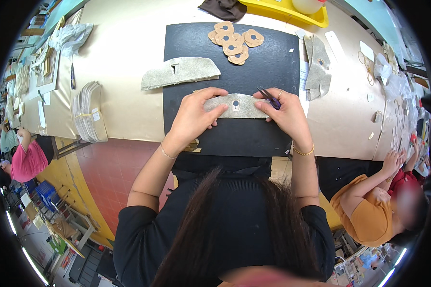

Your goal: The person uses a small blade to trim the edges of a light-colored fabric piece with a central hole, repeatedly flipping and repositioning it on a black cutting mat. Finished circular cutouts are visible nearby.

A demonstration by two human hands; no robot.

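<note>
A curved grey fabric piece (248, 109) with a small rectangular recess and a keyhole-shaped opening is stretched between my two hands above the black mat (191, 136). My left hand (192, 111) pinches its left end between thumb and fingers. At the other end, my right hand (291, 115) grips the fabric with the thumb in front. That same hand also keeps dark-handled thread snips (274, 101) tucked in it, blades pointing up and left. Farther off, on the mat's left edge, rests a stack of similar grey fabric pieces (189, 71).
Several tan patches (234, 48) with keyhole openings lie heaped at the mat's far side. More grey pieces (318, 71) lie right of it. A tied bundle (88, 112) stands left; a yellow tray (282, 10) is at the back. A person in orange (364, 210) sits close on the right.
</note>
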